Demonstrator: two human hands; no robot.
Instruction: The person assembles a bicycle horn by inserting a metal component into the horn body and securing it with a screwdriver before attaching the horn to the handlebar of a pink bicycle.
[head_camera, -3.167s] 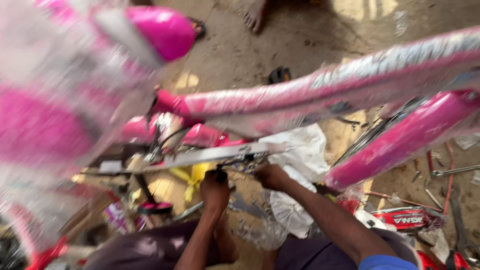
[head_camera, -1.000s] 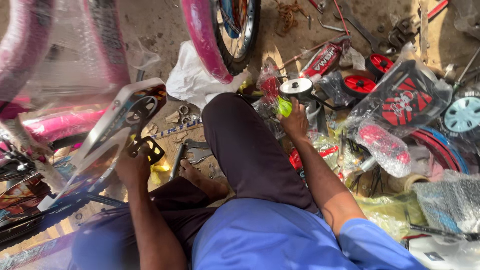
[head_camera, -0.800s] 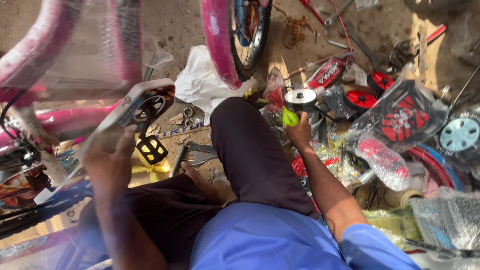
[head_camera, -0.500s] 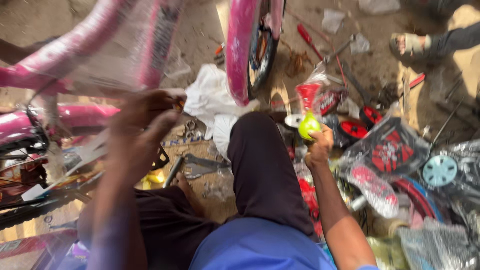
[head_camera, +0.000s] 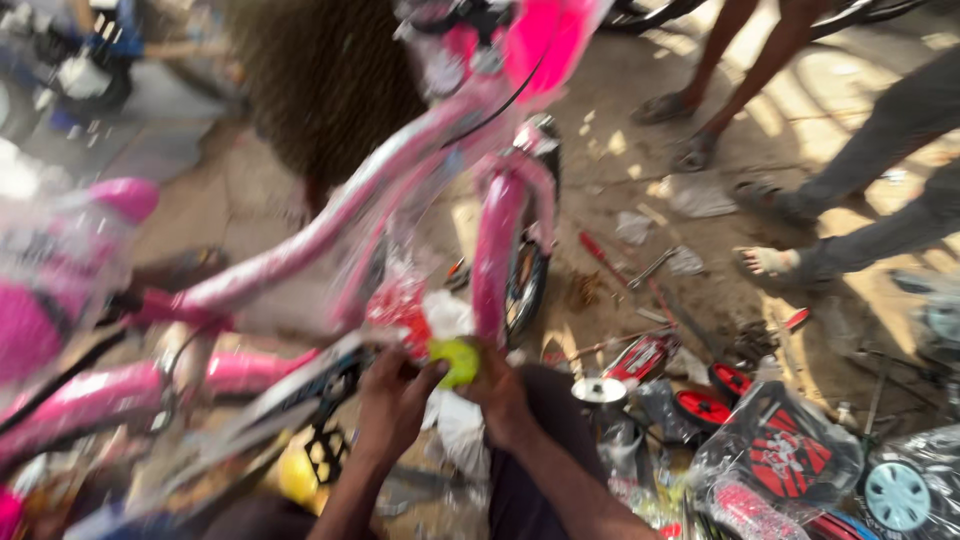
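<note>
Two hands meet at the centre of the view over a small yellow-green object, seemingly a round cap or knob, though blur leaves its exact kind uncertain. Left hand has its fingers curled closed around the object's near side; right hand presses against its other side, so the piece is pinched between both, held just in front of the pink bicycle frame, probably to keep it steady close to the eyes. Plastic wrap covers the frame tubes, and the front wheel stands upright just beyond the hands. Bare dirt ground serves as the work surface, strewn with red-handled tools, small red-and-black wheels and bagged parts. Sandalled feet of other people stand at the upper right; the setting appears outdoors, in sunlight.
</note>
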